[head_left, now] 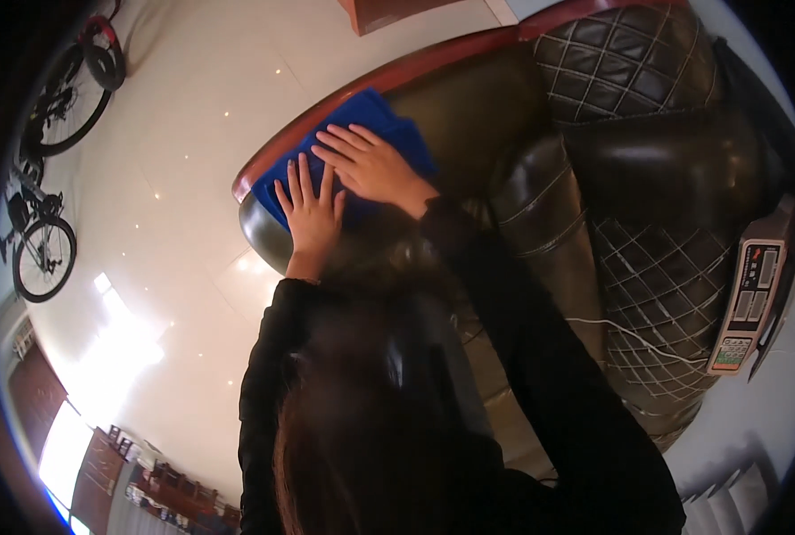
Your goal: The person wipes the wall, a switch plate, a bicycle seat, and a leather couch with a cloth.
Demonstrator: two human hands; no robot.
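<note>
A folded piece of blue cloth (366, 107) lies on the end of a dark leather sofa (473, 107), close to its reddish wooden trim. My left hand (312, 216) rests on the cloth's near left part, palm down with the fingers spread. Just to its right, my right hand (372, 168) also lies flat on the cloth, its fingers pointing left and slightly apart. The right fingertips come close to the left fingers. Neither hand grips anything. Under my palms, part of the cloth is hidden.
Quilted sofa backrests (629, 67) stand at the right. A scale with a keypad (747, 303) sits beyond them, and a white cable (625, 328) crosses the sofa. Bicycles (45, 254) stand at the far left on the pale shiny floor (183, 205).
</note>
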